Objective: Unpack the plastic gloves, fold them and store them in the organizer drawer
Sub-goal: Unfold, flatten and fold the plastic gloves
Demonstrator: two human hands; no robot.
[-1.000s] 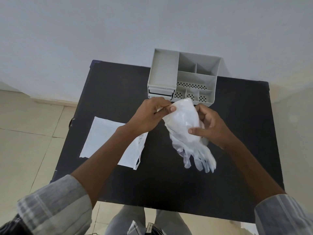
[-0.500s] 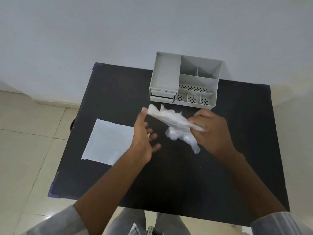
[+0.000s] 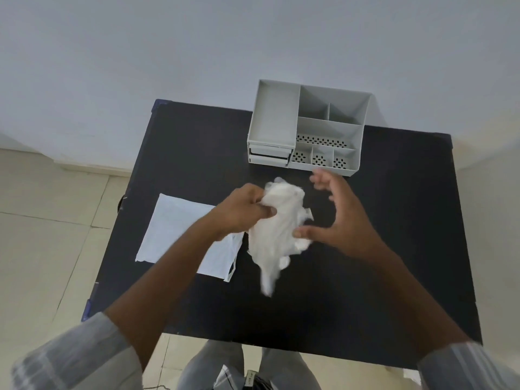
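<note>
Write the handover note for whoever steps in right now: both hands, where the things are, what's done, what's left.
Left hand: shut on the bunched plastic gloves, held above the black table.
Right hand: open, thumb touching the gloves' right side.
Empty packet: flat on the table, left of the gloves.
Organizer: at the far edge, its drawers closed.
Done: gloves unpacked.
Left: fold them, open a drawer, store them.

A plain indoor room, home or office unclear: bare pale wall (image 3: pixel 197 52), beige tiled floor (image 3: pixel 42 235), small black bench (image 3: pixel 394 249).
</note>
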